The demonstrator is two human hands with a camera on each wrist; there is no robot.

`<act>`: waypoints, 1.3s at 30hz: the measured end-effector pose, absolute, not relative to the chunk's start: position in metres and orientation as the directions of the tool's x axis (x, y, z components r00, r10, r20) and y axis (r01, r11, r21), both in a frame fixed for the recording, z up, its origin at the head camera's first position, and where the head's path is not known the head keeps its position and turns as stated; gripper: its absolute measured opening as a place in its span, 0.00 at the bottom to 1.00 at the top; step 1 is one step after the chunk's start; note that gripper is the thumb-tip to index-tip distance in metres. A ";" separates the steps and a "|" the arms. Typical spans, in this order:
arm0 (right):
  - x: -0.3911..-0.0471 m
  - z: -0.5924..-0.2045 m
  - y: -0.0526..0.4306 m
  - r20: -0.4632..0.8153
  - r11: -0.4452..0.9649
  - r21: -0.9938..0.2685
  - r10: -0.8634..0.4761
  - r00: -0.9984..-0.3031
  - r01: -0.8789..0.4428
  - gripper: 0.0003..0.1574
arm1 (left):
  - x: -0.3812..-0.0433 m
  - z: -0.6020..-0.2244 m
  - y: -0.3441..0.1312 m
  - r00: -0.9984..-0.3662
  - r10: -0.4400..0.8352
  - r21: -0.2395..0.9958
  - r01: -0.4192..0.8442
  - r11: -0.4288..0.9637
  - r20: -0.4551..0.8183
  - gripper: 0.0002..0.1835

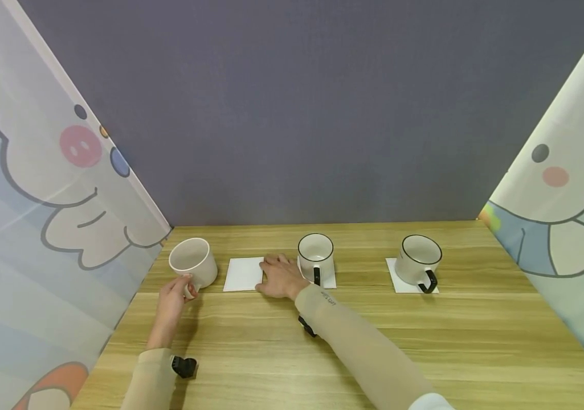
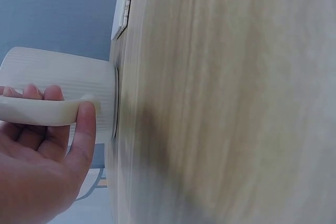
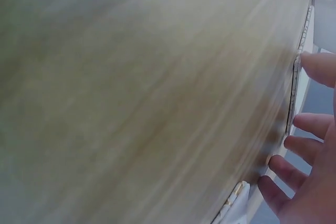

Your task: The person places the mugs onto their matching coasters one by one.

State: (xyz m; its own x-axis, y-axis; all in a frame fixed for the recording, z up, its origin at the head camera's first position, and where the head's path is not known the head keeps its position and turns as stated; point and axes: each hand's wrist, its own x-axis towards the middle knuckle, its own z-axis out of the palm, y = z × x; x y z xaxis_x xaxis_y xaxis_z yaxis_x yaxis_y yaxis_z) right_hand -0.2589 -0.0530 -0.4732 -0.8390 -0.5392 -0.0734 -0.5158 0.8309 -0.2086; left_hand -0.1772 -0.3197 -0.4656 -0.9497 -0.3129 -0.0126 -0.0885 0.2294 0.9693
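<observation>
My left hand (image 1: 174, 296) grips the handle of a plain cream mug (image 1: 190, 259) at the table's left side. In the left wrist view, fingers curl through the mug's handle (image 2: 47, 113) with the thumb against it; whether its base touches the table is hard to tell. Just right of this mug lies a white square coaster (image 1: 243, 274), thick-edged. My right hand (image 1: 282, 277) reaches over to the coaster's right edge, its thumb and fingers spread. In the right wrist view, the thumb touches the coaster's edge (image 3: 292, 90), and the other fingers stretch out, loosely bent, beside it.
Right of the coaster, a white mug with black rim (image 1: 316, 250) stands on its own coaster (image 1: 330, 279), partly behind my right forearm. Farther right, a similar mug (image 1: 417, 259) sits on another coaster (image 1: 393, 273). A grey panel (image 1: 317, 114) backs the wooden table (image 1: 250, 353); printed sheets flank it.
</observation>
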 end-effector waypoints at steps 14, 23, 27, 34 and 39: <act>-0.261 -0.476 -0.051 -0.069 0.817 -0.153 -0.570 -0.818 -0.556 0.43 | -0.176 -0.464 -0.318 -0.950 -0.313 0.969 -0.087 0.233 -0.010 0.25; -0.259 -0.477 -0.051 -0.040 0.818 -0.167 -0.563 -0.826 -0.550 0.43 | -0.177 -0.465 -0.319 -0.945 -0.326 0.969 -0.106 0.222 -0.028 0.24; -0.258 -0.479 -0.052 -0.038 0.824 -0.162 -0.555 -0.831 -0.543 0.43 | -0.178 -0.464 -0.318 -0.943 -0.330 0.968 -0.113 0.225 -0.034 0.24; -0.258 -0.479 -0.054 -0.040 0.832 -0.169 -0.541 -0.840 -0.528 0.44 | -0.177 -0.463 -0.317 -0.939 -0.340 0.971 -0.134 0.199 -0.059 0.25; -0.258 -0.477 -0.053 -0.046 0.833 -0.164 -0.542 -0.839 -0.529 0.44 | -0.175 -0.462 -0.315 -0.933 -0.355 0.978 -0.124 0.165 -0.058 0.24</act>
State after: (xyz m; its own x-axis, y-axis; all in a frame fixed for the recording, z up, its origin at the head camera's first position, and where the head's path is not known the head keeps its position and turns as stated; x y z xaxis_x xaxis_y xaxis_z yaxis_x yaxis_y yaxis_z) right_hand -0.2581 -0.0535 -0.4774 -0.8390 -0.5421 -0.0459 -0.5290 0.8326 -0.1641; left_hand -0.1753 -0.3153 -0.4624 -0.9331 -0.3548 -0.0583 -0.1240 0.1652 0.9784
